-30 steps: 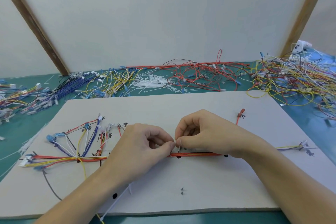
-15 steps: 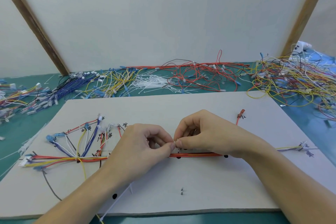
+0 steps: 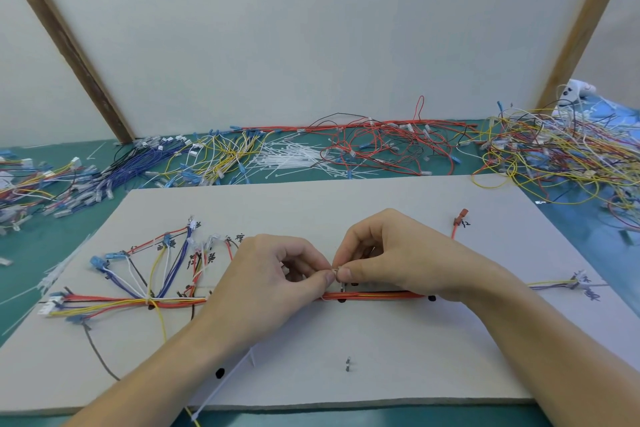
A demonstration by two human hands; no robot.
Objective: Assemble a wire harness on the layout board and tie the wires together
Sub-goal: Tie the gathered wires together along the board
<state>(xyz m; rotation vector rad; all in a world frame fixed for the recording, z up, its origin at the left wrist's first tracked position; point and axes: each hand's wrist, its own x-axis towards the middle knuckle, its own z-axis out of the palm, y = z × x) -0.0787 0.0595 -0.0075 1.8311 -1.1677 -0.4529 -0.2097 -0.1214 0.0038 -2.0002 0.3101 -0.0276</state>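
- Head view, background: pale partition panels with wooden braces across the top of the frame, green table (image 3: pixel 31 253) below; loose wire piles (image 3: pixel 561 156) and spare white cable ties (image 3: pixel 291 156) strewn along the middle band.
- Centre and lower frame: grey layout board (image 3: pixel 381 350) carrying the wire harness (image 3: pixel 374 295), an orange-red trunk lying level across mid-frame, fanned branches at left, one short branch at far right.
- Left hand (image 3: pixel 270 284): fingers curled, thumb and forefinger pinching a small white cable tie (image 3: pixel 335 270) just above the trunk.
- Right hand (image 3: pixel 394 253): also curled, fingertips pinching the same tie, touching the left thumb tip.
- Judged step: feeding the tail through the head. Best done with the loop square around every trunk wire, wires flat and parallel, tail drawn straight and snug.
- Lower frame: another white tie (image 3: pixel 225 388) lying slantwise at the board's near edge.
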